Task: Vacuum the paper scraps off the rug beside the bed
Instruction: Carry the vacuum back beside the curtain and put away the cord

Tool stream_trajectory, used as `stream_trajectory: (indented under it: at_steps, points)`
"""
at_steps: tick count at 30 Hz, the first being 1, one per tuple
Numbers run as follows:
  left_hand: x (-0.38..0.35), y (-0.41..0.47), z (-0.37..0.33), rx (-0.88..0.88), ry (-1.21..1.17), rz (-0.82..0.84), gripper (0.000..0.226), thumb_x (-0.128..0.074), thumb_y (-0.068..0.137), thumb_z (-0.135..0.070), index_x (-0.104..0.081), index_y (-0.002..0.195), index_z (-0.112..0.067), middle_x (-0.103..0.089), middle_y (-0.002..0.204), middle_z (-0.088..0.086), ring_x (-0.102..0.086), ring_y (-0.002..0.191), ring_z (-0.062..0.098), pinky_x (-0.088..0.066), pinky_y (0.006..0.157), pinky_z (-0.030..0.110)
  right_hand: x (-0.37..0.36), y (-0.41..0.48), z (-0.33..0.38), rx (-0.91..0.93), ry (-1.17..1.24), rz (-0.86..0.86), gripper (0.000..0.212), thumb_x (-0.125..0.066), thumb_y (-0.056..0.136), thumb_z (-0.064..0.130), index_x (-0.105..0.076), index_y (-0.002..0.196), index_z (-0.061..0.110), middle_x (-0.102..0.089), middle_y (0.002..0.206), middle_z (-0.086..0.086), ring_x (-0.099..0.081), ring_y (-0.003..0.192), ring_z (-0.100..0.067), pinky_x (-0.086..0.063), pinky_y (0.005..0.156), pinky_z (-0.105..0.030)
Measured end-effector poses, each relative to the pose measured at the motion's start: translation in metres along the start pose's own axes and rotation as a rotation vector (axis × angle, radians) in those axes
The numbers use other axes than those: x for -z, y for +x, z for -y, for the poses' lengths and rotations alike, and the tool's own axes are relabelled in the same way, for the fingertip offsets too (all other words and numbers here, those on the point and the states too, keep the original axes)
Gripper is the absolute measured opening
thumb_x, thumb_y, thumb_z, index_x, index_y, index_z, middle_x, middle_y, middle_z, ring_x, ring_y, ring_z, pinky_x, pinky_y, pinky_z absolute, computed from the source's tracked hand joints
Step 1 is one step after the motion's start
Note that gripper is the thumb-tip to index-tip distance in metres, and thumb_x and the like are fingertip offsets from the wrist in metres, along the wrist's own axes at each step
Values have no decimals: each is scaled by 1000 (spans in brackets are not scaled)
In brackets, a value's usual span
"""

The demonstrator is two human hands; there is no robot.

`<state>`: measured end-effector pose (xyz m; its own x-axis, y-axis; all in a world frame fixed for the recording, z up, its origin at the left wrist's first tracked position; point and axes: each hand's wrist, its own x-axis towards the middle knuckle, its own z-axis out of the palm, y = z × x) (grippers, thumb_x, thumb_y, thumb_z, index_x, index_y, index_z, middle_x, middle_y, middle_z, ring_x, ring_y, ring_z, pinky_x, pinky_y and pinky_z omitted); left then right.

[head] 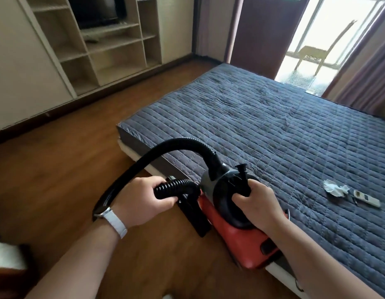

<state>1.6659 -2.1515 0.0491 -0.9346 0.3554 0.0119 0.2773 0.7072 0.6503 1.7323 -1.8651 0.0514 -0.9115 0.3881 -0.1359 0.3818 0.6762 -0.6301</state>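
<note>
A red and black handheld vacuum (239, 231) is held above the near edge of the bed (262, 130). My right hand (258, 203) grips its black handle on top. My left hand (144, 199) is closed around the ribbed black hose (174, 187) close to its flat black nozzle (195, 214), which points down at the wooden floor (64, 169). The hose arcs up and back into the vacuum's front. A crumpled white paper scrap (336, 188) lies on the dark quilted bed cover. No rug is in view.
A white remote control (366, 198) lies beside the scrap on the bed. Beige open shelving (113, 46) with a dark television lines the far wall. A glass door with curtains and a chair (316, 52) outside stand at the back right. Dark furniture (8, 262) sits at the lower left.
</note>
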Motion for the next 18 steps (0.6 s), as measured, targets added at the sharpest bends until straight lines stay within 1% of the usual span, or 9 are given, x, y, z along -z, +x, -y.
stream_trajectory:
  at_steps: [4, 8, 10, 12, 15, 16, 18]
  points:
    - [39, 27, 41, 25, -20, -30, 26, -68, 64, -58, -64, 72, -34, -61, 60, -19, -57, 56, 3, -39, 55, 23, -32, 34, 50, 29, -4, 5, 14, -69, 77, 25, -60, 72, 16, -63, 63, 5, -59, 60, -10, -39, 51, -27]
    - [67, 47, 72, 91, -88, -112, 30, -73, 65, -52, -67, 72, -23, -61, 58, -13, -56, 54, 5, -40, 53, 22, -57, 65, 91, 56, -22, 20, 17, -68, 77, 26, -57, 71, 15, -60, 61, 4, -53, 55, -6, -32, 46, -21]
    - [78, 58, 84, 121, -91, -143, 29, -74, 66, -50, -66, 71, -23, -60, 57, -13, -55, 53, 5, -39, 51, 20, -68, 84, 106, 74, -16, 31, 17, -69, 77, 26, -57, 71, 14, -61, 61, 3, -54, 56, -7, -33, 47, -21]
    - [86, 70, 95, 147, -85, -152, 26, -77, 68, -48, -65, 71, -25, -60, 56, -13, -56, 52, 6, -40, 52, 23, -80, 104, 118, 98, -7, 46, 18, -69, 76, 26, -57, 72, 13, -61, 62, 3, -55, 57, -7, -34, 48, -22]
    - [92, 89, 110, 178, -75, -158, 25, -74, 68, -51, -63, 73, -29, -59, 56, -12, -56, 52, 7, -41, 52, 25, -97, 137, 132, 108, -6, 83, 18, -69, 76, 27, -59, 74, 12, -62, 63, 2, -58, 59, -12, -40, 51, -27]
    - [94, 96, 114, 193, -67, -164, 26, -73, 68, -52, -63, 73, -29, -59, 56, -11, -56, 53, 8, -41, 52, 25, -103, 150, 137, 116, -7, 95, 17, -69, 76, 27, -60, 75, 12, -63, 64, 1, -59, 60, -14, -40, 52, -28]
    - [99, 115, 123, 229, -48, -186, 29, -72, 68, -53, -63, 72, -26, -60, 58, -8, -58, 55, 11, -43, 52, 26, -114, 179, 147, 141, -19, 123, 18, -69, 76, 27, -61, 75, 12, -62, 63, 2, -57, 59, -13, -39, 50, -27]
